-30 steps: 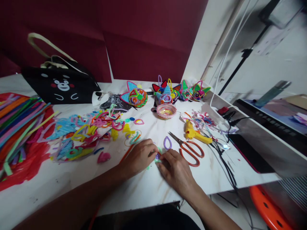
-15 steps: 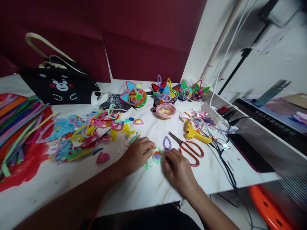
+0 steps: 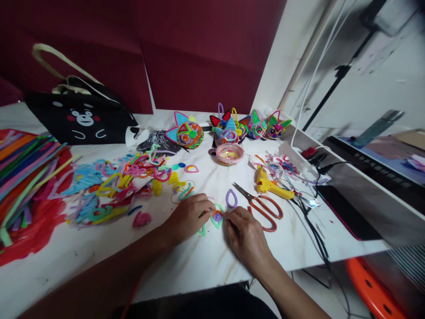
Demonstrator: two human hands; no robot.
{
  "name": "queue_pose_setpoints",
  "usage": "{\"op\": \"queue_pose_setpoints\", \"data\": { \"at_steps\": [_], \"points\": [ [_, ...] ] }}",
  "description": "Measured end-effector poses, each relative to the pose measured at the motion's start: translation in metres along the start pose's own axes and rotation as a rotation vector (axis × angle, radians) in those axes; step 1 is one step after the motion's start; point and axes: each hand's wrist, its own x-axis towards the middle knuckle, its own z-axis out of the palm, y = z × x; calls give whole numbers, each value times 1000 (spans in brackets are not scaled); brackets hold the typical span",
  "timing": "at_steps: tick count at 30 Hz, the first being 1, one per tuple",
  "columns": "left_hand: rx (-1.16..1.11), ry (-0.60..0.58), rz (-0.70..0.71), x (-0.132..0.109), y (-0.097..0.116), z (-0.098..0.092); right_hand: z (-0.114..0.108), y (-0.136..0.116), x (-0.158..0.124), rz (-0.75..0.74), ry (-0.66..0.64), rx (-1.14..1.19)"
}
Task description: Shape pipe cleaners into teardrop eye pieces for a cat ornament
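Between my hands lies a small eye-shaped pipe-cleaner piece, with a mint-green outline, an orange arc and a purple coil in its middle. My left hand pinches at its left edge, thumb and forefinger together. From the other side my right hand grips its right edge with the fingertips. Part of a mint-green pipe-cleaner shape shows under my left hand. Just beyond my right hand rests a purple teardrop loop. Orange-handled scissors lie to the right, blades pointing away and left.
Right of the scissors are a yellow glue gun, cables and a black phone. A pink bowl stands before several colourful cat-faced ornaments. Pipe-cleaner pieces heap at left, near a black bag and long pipe cleaners.
Both hands stay at the eye-shaped piece. My left fingertips have shifted slightly along its left edge; otherwise the table looks the same.
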Motion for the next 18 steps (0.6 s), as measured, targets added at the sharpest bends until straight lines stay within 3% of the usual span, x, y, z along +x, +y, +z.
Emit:
{"op": "queue_pose_setpoints", "data": {
  "at_steps": [10, 18],
  "points": [
    [-1, -8, -3, 0, -2, 4, 5, 2, -1, -37, 29, -46],
    [50, -1, 77, 0, 2, 3, 6, -1, -1, -68, 42, -130]
  ]
}}
